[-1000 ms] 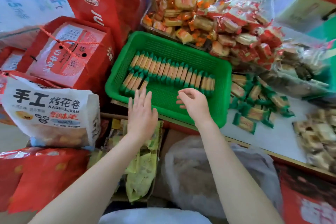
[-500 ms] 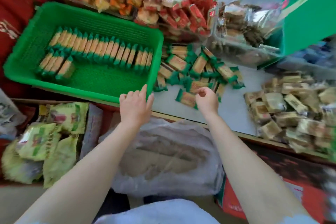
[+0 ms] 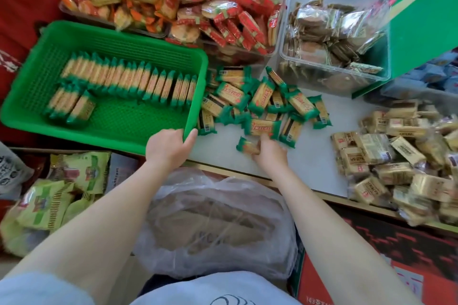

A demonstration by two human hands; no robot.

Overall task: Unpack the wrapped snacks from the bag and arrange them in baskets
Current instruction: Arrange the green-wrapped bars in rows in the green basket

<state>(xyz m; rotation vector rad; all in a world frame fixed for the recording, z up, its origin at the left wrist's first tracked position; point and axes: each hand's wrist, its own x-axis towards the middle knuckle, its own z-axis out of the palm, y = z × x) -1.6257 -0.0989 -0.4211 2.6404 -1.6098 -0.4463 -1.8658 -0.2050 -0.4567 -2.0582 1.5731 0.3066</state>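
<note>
We have one full row and a few more snacks standing in the green basket (image 3: pixel 37 96); our left hand (image 3: pixel 168 147) grips its near-right corner, our right hand (image 3: pixel 269 153) pinches a green-wrapped snack (image 3: pixel 246 147) off the loose pile (image 3: pixel 262 101) right of it.

Right hand (image 3: pixel 269 153) fingertips hidden under a snack (image 3: pixel 247 146); tan packets (image 3: pixel 406 163) cut off at right edge, print illegible.

Digits "143" (partly cut off) on the red carton (image 3: pixel 347 287)

A red carton (image 3: pixel 359 277) sits low right, a green box (image 3: pixel 426 15) upper right.
</note>
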